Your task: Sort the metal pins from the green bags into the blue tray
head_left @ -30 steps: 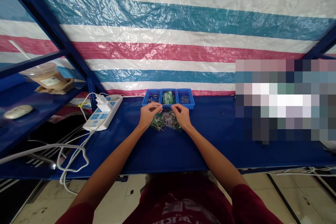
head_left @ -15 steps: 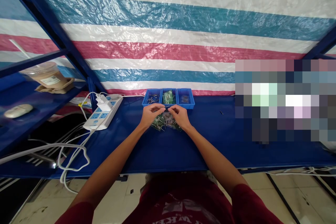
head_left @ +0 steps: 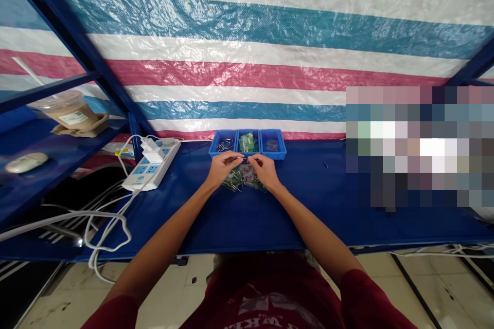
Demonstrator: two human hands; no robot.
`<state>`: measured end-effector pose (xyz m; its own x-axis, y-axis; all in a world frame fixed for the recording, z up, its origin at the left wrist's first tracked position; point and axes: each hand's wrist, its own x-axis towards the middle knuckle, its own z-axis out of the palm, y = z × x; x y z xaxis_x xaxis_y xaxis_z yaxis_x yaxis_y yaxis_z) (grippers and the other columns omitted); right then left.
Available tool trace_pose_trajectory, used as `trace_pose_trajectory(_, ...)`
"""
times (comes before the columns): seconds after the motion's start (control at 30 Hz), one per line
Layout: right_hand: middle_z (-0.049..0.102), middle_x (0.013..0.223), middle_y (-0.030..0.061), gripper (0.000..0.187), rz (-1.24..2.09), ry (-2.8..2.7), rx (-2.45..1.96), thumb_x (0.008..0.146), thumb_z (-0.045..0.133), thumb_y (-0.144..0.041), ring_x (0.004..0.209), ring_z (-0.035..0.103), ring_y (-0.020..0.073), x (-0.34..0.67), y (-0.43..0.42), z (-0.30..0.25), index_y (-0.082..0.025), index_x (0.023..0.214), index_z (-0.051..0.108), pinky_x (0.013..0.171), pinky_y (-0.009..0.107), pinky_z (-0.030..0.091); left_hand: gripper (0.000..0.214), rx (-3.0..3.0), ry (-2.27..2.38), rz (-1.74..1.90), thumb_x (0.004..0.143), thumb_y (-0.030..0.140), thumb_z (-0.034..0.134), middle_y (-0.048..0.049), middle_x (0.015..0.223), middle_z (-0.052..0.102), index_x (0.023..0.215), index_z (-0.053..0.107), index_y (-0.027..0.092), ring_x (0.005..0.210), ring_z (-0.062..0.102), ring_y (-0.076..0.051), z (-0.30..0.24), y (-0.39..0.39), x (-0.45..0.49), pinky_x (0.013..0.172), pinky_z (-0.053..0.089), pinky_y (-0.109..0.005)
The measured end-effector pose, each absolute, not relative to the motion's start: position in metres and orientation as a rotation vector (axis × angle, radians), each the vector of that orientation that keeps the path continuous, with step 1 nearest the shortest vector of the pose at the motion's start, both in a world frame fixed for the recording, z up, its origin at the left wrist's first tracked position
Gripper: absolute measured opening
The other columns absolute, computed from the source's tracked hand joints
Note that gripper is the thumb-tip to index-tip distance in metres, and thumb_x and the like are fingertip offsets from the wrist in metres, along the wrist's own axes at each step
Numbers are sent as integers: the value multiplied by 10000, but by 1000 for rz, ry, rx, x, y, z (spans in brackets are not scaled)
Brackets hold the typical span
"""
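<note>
My left hand (head_left: pixel 222 168) and my right hand (head_left: pixel 266 169) meet over the table, each with thumb and fingers pinched together. A thin metal pin (head_left: pixel 245 158) runs between the two sets of fingertips, its ends hidden by them. Right below lies a pile of thin metal pins (head_left: pixel 234 183) mixed with green and clear pieces, partly covered by my hands. Just behind, three blue bins stand side by side: the left bin (head_left: pixel 210 150) holds metal pins, the middle bin (head_left: pixel 249 154) green pieces, the right bin (head_left: pixel 284 150) small clear pieces.
A white power strip (head_left: pixel 152 177) with a plugged-in adapter (head_left: pixel 152 151) and loose white cables (head_left: pixel 110 231) is at the left. One small dark pin (head_left: pixel 325 164) lies on the blue table (head_left: pixel 247 226) to the right. A drink cup (head_left: pixel 71 110) and mouse (head_left: pixel 27 163) occupy the left shelf.
My fingertips have shifted slightly around the pin, and its visible part now tilts a little differently. Bins, pile and power strip stay where they were.
</note>
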<state>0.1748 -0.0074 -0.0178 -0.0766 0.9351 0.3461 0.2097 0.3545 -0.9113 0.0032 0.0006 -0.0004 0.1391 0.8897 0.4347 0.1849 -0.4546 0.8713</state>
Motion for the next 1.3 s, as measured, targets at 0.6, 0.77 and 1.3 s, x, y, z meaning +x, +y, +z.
trace_pose_trajectory(0.6, 609, 682, 10, 327, 714, -1414, -1118, 882, 492, -442, 611, 524, 145, 179, -8, -12, -182, 794, 670, 600, 258, 406, 397, 2027, 1171, 1145, 892, 445, 540, -16, 694, 621, 1122, 691, 159, 545, 451, -122, 5, -2, -1, 539, 356, -240)
trace_pose_trajectory(0.77, 676, 811, 43, 274, 703, -1470, -1048, 867, 538, -402, 669, 561, 158, 179, -10, -9, -183, 861, 702, 634, 272, 434, 484, 1978, 1087, 1132, 903, 437, 527, 58, 535, 450, 1287, 582, 148, 494, 392, -98, 0, 0, -4, 517, 335, -212)
trace_pose_trajectory(1.3, 661, 803, 35, 246, 740, -1548, -1062, 858, 541, -391, 664, 553, 143, 176, -10, -12, -180, 817, 663, 657, 261, 445, 312, 1776, 1088, 1184, 803, 466, 641, 42, 552, 464, 892, 641, 167, 489, 415, -101, 4, -3, 1, 482, 315, -217)
